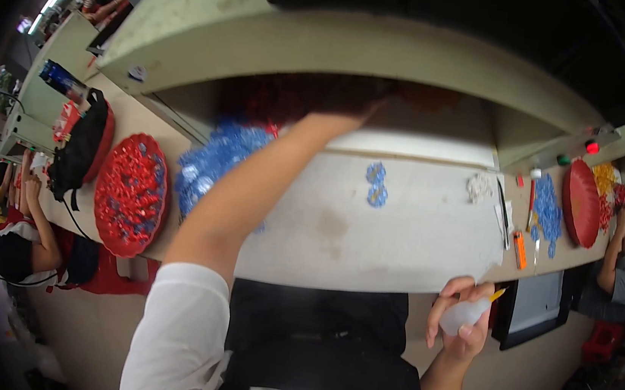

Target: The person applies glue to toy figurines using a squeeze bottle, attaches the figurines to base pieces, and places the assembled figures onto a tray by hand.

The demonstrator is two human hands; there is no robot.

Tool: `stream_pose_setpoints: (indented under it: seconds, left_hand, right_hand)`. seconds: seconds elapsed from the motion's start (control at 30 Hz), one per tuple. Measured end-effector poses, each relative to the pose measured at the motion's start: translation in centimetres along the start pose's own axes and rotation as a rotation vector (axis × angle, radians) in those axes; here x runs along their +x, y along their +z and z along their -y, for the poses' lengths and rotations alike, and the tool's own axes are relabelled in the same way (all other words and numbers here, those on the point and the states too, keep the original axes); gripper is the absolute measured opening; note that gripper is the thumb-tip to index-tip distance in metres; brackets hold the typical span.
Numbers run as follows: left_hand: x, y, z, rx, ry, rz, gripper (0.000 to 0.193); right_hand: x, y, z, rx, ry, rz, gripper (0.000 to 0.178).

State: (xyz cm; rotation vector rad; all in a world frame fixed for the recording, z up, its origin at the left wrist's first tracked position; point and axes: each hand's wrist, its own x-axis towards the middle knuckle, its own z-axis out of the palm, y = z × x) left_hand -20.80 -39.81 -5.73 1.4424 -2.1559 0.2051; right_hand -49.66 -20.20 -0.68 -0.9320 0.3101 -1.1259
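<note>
My left arm stretches forward across the white work sheet (309, 225). My left hand (363, 113) is inside the shadowed recess under the machine's overhang, and its fingers are too dark to make out. Near the front right edge, my right hand (457, 324) is wrapped round a small white squeeze bottle (464, 314) with a yellow pointed tip, tilted up to the right. A small cluster of blue translucent pieces (376, 184) lies on the sheet between my hands. Left of my forearm spreads a pile of similar blue pieces (213, 162).
At left stand a red scalloped tray (164, 195) of red pieces and a black bag (81, 148). On the right lie a white crumpled lump (479, 188), an orange lighter (520, 249), more blue pieces (546, 208) and a red dish (580, 204). People sit working on both sides.
</note>
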Motion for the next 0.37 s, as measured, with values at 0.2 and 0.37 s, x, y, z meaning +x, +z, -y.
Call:
stream_pose_setpoints:
  seconds: [0.2, 0.37]
  left_hand:
    - [-3.2, -1.7, -1.3, -0.22, -0.213, -0.164, 0.015]
    - [-6.8, -2.3, -0.7, -1.101, -0.674, -0.32, 0.035]
  right_hand:
    - [0.1, -0.1, -1.0, -0.113, 0.001, -0.015, 0.032]
    - [0.7, 1.2, -1.7, -0.195, 0.054, -0.109, 0.049]
